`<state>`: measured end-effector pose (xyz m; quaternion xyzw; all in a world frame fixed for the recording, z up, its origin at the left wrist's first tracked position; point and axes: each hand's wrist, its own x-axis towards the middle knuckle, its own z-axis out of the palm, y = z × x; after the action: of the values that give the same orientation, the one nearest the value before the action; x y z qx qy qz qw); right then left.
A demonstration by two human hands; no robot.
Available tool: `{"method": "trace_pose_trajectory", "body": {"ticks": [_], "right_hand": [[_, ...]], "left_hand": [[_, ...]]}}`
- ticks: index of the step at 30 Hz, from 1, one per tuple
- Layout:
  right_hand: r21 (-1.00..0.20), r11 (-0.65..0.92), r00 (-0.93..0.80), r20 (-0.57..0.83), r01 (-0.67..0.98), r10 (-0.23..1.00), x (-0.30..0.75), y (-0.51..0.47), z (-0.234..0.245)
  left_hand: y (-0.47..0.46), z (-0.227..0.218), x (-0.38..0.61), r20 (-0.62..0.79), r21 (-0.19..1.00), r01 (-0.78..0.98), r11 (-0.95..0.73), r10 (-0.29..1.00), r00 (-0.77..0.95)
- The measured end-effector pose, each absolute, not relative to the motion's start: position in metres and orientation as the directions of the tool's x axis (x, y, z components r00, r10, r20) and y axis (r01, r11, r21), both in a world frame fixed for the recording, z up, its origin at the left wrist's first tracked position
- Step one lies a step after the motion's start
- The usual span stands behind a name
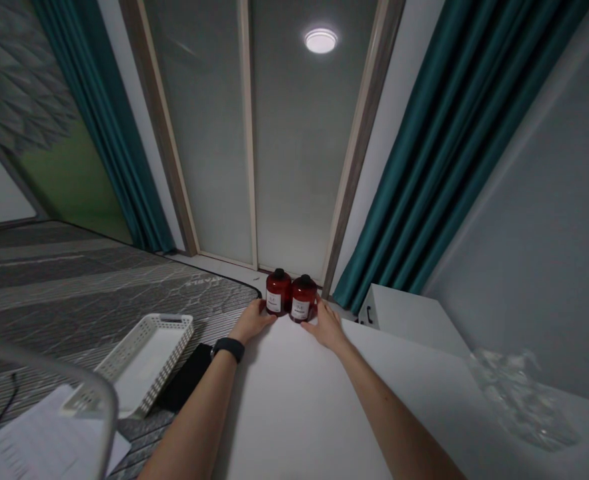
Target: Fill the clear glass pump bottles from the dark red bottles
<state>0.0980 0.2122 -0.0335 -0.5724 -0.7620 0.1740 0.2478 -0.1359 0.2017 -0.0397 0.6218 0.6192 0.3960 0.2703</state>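
At mid-frame, just below centre, two dark red bottles stood upright and touching at the far end of the white table (294, 407), close under the window frame. They looked steady there on flat bases, labels turned toward the camera. The left hand (253, 321), a black watch (228, 348) on its wrist, lay low on the table with its fingers together, the tips against the foot of the left bottle (279, 292) and not wrapped round it. The right hand (327, 327) mirrored it, loosely spread, its thumb side against the right bottle (303, 299). Bracketed from both outer sides, the pair was likely pressed together rather than gripped. At lower left a white basket (173, 320) rested on the grey mattress (99, 287), well apart from both hands.
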Motion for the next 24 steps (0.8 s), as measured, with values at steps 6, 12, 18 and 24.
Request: {"method": "trace_pose_trajectory", "body": {"ticks": [6,12,18,24], "right_hand": [[-0.537,0.273,-0.220,0.163,0.798,0.962,0.096,0.208,-0.028],[-0.527,0.260,-0.212,0.152,0.809,0.965,0.094,0.205,-0.026],[-0.518,0.252,-0.210,0.140,0.817,0.968,0.094,0.205,-0.027],[-0.515,0.270,-0.231,0.140,0.813,0.963,0.096,0.207,-0.030]], "left_hand": [[0.203,-0.041,-0.136,0.164,0.827,0.556,-0.086,0.982,-0.092],[0.204,-0.045,-0.137,0.168,0.816,0.573,-0.080,0.980,-0.103],[0.208,-0.050,-0.136,0.167,0.807,0.588,-0.059,0.977,-0.130],[0.209,-0.052,-0.135,0.172,0.808,0.586,-0.059,0.975,-0.138]]}}
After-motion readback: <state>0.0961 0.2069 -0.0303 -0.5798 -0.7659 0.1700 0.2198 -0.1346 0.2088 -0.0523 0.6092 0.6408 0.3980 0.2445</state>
